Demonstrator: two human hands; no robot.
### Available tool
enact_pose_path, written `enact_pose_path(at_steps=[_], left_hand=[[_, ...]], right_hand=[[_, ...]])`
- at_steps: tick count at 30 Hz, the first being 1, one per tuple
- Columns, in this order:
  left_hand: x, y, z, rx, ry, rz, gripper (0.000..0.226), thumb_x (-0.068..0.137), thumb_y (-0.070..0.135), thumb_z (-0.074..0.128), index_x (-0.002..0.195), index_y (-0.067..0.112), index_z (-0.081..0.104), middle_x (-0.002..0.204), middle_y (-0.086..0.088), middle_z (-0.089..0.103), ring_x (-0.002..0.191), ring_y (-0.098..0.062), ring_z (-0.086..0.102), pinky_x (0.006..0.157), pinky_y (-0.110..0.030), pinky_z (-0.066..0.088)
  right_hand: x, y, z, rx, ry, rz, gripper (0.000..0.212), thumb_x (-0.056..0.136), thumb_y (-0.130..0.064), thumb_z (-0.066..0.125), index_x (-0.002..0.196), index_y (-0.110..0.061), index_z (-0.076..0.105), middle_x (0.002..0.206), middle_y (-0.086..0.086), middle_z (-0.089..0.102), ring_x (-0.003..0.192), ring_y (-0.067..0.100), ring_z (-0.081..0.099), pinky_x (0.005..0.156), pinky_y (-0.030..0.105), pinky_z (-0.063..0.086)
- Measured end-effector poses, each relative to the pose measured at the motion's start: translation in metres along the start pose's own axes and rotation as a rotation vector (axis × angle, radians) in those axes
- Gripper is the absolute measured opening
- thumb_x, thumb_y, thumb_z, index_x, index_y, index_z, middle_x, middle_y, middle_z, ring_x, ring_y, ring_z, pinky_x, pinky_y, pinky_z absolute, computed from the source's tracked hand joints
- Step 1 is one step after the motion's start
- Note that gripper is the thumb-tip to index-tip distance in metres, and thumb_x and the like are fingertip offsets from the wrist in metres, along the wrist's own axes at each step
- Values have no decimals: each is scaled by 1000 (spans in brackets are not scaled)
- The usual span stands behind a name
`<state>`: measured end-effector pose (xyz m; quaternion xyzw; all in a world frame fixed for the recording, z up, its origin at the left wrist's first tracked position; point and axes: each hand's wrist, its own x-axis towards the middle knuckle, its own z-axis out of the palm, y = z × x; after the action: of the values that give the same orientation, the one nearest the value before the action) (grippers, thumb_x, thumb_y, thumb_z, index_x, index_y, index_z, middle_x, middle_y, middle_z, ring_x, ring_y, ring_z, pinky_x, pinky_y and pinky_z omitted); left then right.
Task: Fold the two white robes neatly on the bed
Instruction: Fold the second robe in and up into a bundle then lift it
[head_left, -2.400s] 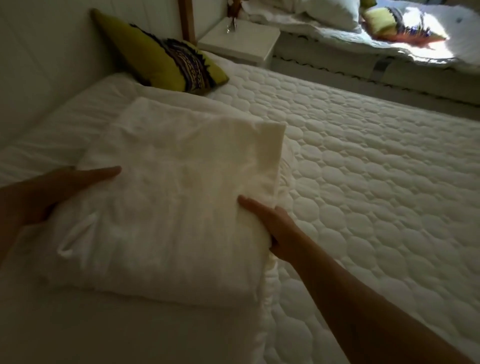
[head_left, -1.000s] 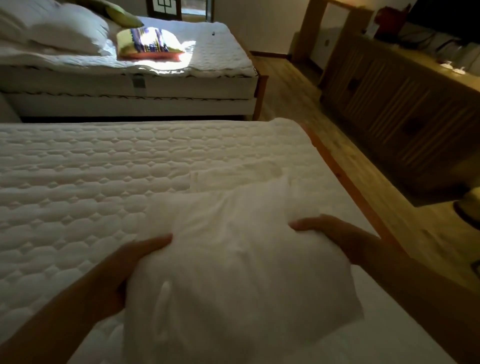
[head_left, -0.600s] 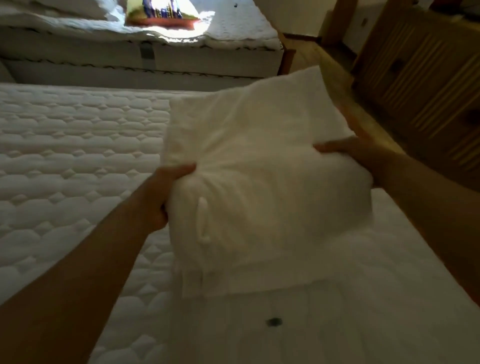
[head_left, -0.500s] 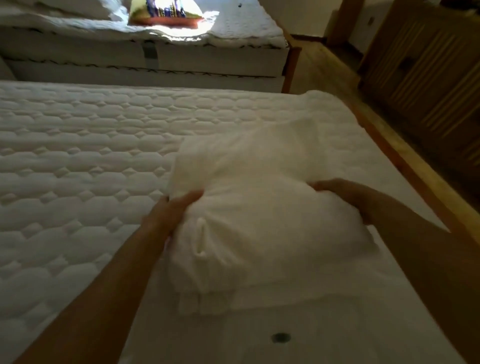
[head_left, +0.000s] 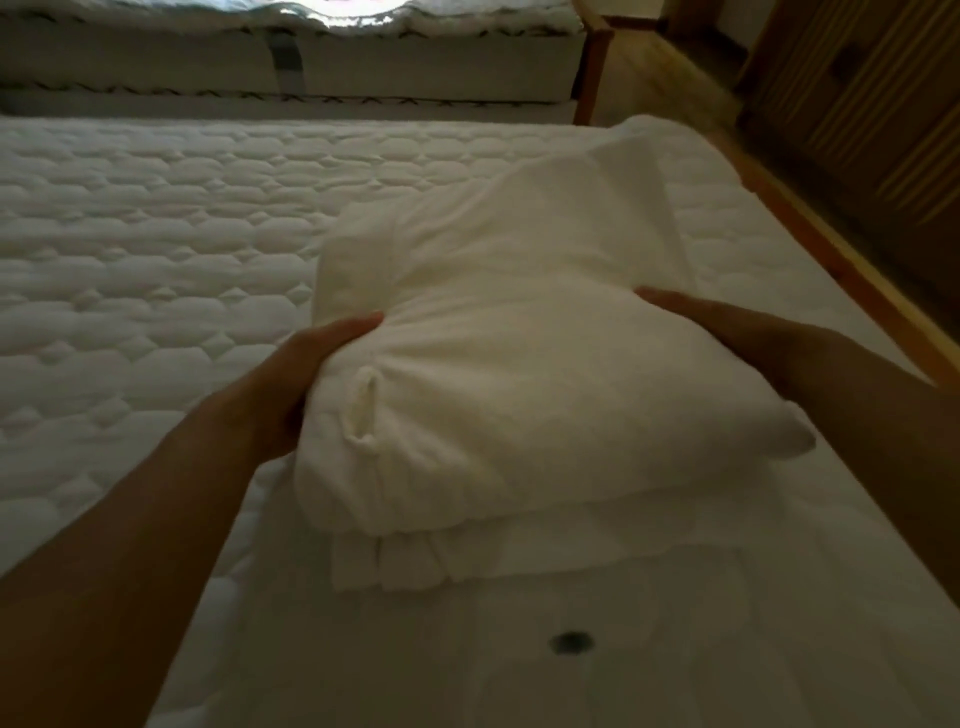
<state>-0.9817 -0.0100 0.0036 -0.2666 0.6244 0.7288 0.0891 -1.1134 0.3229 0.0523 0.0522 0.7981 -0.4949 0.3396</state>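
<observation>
A folded white robe (head_left: 519, 374) lies as a thick bundle on top of a second folded white robe (head_left: 467, 561), whose layered edge sticks out beneath it toward me. Both rest on the quilted white bed (head_left: 156, 249) near its right side. My left hand (head_left: 306, 374) grips the upper robe's left side, thumb on top. On the bundle's right side my right hand (head_left: 727, 332) holds it, fingers laid over the cloth. A small fabric loop shows on the upper robe close to my left hand.
A smooth white cloth (head_left: 519, 665) with a small dark spot (head_left: 571, 643) covers the bed in front of me. The bed's wooden frame edge (head_left: 852, 280) runs along the right, with a wooden slatted cabinet (head_left: 872, 104) beyond. A second bed (head_left: 311, 62) stands behind.
I carried the folded robe from the pillow end of the bed, turned right, and lowered it onto the other folded robe. Both hands have kept their hold on it.
</observation>
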Motion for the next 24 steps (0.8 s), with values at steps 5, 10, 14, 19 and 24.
enact_pose_path(at_steps=[5,10,14,19,24], left_hand=[[-38,5,5,-16,-10,13,56,73,51,73,120,22,67,106,-6,79,95,-25,77,85,-42,57],[-108,29,10,14,39,41,84,57,62,86,128,21,67,115,-7,77,107,-31,73,99,-54,55],[-185,63,18,96,5,78,73,67,53,87,126,18,65,108,-10,78,96,-32,76,82,-52,62],[-283,113,40,150,-42,137,87,39,65,94,113,30,65,96,2,80,84,-22,78,62,-38,63],[-375,163,69,222,-163,182,83,54,60,92,125,26,64,107,-3,78,93,-25,77,74,-44,63]], right_hand=[[-37,21,15,254,28,-144,25,97,-44,52,111,-26,61,88,1,76,74,22,75,56,34,61],[-115,28,9,430,-11,-140,45,90,-45,61,127,-20,61,111,13,73,97,34,72,77,51,60],[-204,29,-2,413,103,-121,67,73,-48,80,130,-22,56,110,14,73,92,35,74,67,47,61],[-330,25,-9,501,222,-144,66,72,-47,83,129,-28,54,101,8,77,86,32,75,61,44,61],[-470,23,-16,589,390,-186,87,49,-55,88,125,-40,51,114,3,70,98,33,70,67,46,61]])
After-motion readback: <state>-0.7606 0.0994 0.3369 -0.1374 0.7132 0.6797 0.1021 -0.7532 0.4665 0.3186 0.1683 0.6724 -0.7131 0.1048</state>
